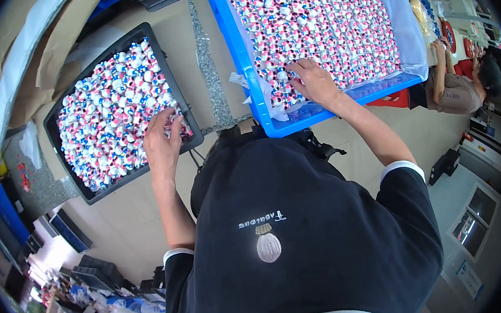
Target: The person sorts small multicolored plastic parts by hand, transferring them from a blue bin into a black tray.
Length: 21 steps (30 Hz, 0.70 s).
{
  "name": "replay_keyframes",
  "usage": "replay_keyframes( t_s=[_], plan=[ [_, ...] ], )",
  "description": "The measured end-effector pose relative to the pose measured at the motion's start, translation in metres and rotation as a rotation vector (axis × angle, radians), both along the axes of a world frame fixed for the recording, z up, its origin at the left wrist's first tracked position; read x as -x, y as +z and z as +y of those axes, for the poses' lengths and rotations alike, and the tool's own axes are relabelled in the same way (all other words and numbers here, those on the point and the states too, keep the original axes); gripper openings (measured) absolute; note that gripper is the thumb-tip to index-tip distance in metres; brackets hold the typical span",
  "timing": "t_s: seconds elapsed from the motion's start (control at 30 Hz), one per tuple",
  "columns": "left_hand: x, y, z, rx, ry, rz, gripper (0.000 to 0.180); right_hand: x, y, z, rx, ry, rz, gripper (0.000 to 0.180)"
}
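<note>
My left hand reaches over the near right corner of a black tray heaped with small rounded pieces in white, pink and blue. Its fingers and thumb curl down among the pieces; what lies between the tips is too small to make out. My right hand is over the left part of a blue crate. Thumb and forefinger are apart there, beside a mostly white piece. Similar pieces, pink and white with dark spots, sit close together in the crate, more evenly than in the tray.
White lining shows inside the crate. Between the containers runs a speckled grey strip. Brown paper hangs at far left. Another person works at far right. Black boxes stand behind on the lower left.
</note>
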State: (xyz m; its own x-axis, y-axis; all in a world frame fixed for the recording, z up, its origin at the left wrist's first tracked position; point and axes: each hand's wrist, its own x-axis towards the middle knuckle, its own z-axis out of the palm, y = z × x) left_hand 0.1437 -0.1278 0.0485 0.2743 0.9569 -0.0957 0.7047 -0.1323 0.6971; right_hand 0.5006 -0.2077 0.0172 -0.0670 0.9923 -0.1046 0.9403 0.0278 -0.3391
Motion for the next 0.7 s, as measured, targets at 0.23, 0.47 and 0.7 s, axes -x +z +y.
replay_keyframes(
  t_s=[0.23, 0.47, 0.7],
  plan=[
    [0.016, 0.003, -0.002, 0.04, 0.086, 0.04, 0.023, -0.006, 0.01, -0.006, 0.076, 0.008, 0.09, 0.039],
    [0.049, 0.001, -0.003, -0.017, 0.166, 0.166, 0.025, -0.036, 0.028, 0.006, 0.14, -0.13, 0.152, 0.03],
    [0.068, -0.008, -0.011, -0.111, 0.108, 0.351, 0.032, 0.02, 0.083, 0.045, 0.09, -0.141, 0.366, 0.023]
  ],
)
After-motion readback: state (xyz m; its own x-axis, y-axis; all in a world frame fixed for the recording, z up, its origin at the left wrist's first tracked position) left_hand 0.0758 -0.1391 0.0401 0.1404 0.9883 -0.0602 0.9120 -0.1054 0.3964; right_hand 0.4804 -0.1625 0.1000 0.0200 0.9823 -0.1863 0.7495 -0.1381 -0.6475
